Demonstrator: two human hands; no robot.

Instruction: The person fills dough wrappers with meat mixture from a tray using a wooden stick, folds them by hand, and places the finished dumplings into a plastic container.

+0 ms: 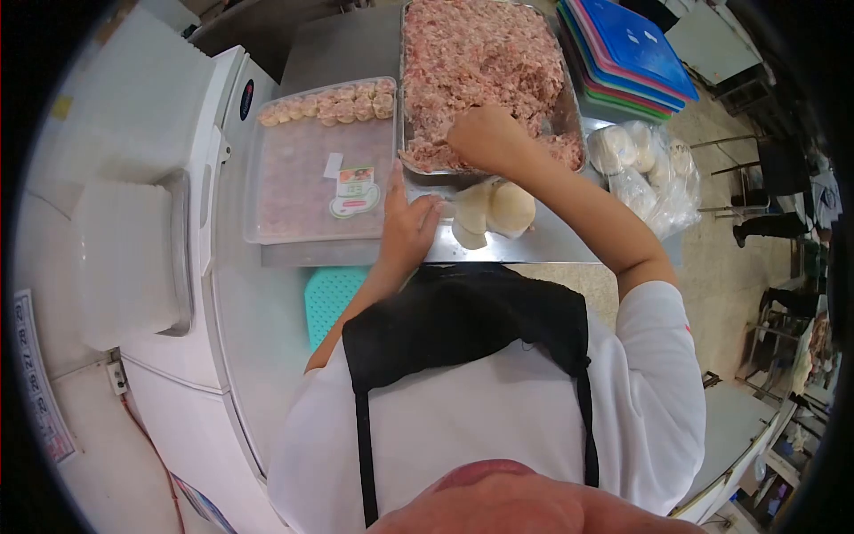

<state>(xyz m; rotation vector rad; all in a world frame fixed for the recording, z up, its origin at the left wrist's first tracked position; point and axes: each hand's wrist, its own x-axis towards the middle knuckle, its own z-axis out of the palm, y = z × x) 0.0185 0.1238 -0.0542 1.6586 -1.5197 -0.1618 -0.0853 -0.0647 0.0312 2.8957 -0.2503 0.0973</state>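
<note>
My left hand (411, 222) is beside the right edge of a clear plastic container (311, 233), its index finger stretched out and its thumb apart. Whether it touches the container or has anything under the palm cannot be seen. Small filled dumplings (356, 103) line the container's far end, beyond a translucent sheet bearing a label (356, 191). My right hand (485, 138) is closed, over the near part of a metal tray (583, 133) heaped with raw ground meat (480, 62); what its fingers grip is hidden. Stacks of round pale dough wrappers (511, 209) lie between my hands.
Clear bags of dough wrappers (645, 169) lie right of the tray. Behind them is a stack of coloured lids (632, 44). A white refrigerator (267, 338) flanks the steel table (338, 44) on the left. A turquoise plastic item (334, 303) sits below the table's front edge.
</note>
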